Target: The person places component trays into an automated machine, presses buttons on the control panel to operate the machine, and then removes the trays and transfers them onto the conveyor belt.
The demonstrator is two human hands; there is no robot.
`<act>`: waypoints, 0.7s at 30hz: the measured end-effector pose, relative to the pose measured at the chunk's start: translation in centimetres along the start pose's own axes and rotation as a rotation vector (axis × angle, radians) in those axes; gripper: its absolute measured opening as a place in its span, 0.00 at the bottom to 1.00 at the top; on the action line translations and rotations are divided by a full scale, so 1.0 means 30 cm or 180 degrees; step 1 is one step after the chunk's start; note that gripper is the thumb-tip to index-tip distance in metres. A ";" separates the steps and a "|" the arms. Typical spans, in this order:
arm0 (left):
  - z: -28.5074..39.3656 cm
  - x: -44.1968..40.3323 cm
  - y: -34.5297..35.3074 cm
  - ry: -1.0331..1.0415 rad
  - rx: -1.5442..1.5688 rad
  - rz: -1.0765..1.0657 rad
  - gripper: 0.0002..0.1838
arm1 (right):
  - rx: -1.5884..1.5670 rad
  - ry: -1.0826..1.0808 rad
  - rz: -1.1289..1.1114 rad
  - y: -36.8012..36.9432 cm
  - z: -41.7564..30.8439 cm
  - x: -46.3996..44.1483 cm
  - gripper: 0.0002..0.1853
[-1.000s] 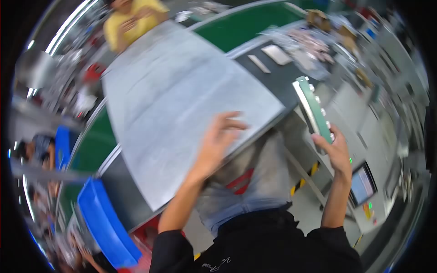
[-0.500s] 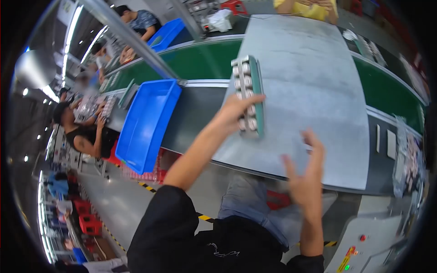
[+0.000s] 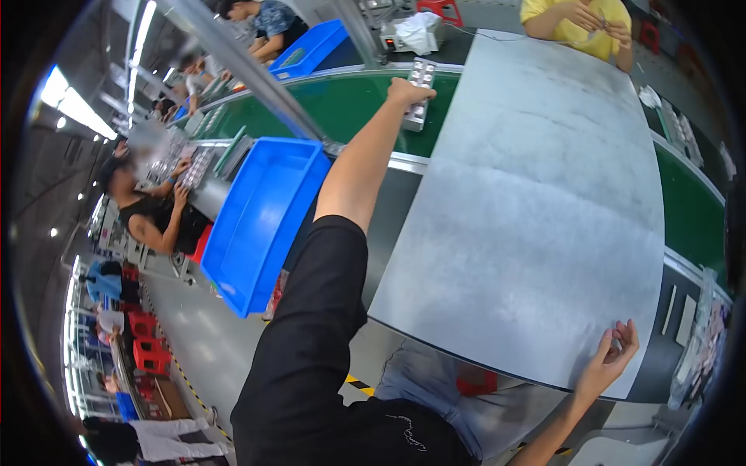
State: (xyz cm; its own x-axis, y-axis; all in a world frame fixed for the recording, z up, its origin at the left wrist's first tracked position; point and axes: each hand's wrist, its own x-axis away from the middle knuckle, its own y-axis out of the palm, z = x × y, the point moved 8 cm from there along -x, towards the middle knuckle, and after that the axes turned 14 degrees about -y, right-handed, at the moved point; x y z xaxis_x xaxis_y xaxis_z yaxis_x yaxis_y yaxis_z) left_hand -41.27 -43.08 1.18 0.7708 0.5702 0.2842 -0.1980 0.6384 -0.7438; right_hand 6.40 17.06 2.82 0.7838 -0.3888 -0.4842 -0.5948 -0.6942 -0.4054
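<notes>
My left hand is stretched far forward and closed on a narrow tray. Two rows of small whitish round parts sit in that tray, which is over the green conveyor belt. My fingers cover part of its middle, and whether its underside touches the belt I cannot tell. At the near right corner of the grey sheet-topped table, my right hand rests with loosely bent fingers and nothing visible in it.
A blue bin stands left of the table, beneath a slanted metal post. Across the table a person in a yellow top handles a small item. Plastic-bagged parts lie at the right edge. Another worker sits at the left.
My left hand has carried the tray forward from the table to over the green belt. The green strip along the tray's side no longer shows. My right hand has moved right, toward the table's corner.
</notes>
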 end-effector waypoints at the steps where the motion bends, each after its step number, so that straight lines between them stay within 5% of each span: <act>1: 0.024 0.023 0.001 0.0018 -0.0487 0.0005 0.58 | 0.0056 0.0042 0.0033 -0.001 -0.001 0.004 0.22; 6: 0.012 0.021 0.062 0.0064 -0.1193 0.0055 0.51 | -0.0040 0.0085 0.0138 0.001 -0.021 0.002 0.23; 13: -0.052 0.062 0.023 -0.0299 -0.0991 0.0218 0.45 | -0.0046 0.0100 0.0180 0.000 -0.029 -0.003 0.23; 21: -0.013 0.296 -0.028 -0.0183 -0.1166 0.0802 0.53 | -0.0130 0.0080 0.0179 -0.004 -0.040 -0.010 0.19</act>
State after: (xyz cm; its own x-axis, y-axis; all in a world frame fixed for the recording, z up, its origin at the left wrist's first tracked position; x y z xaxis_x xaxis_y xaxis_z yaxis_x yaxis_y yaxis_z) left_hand -34.01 -38.77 4.10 0.6889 0.7190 0.0920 -0.1398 0.2564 -0.9564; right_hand 6.45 16.52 3.94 0.7539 -0.4426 -0.4854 -0.6306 -0.6948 -0.3458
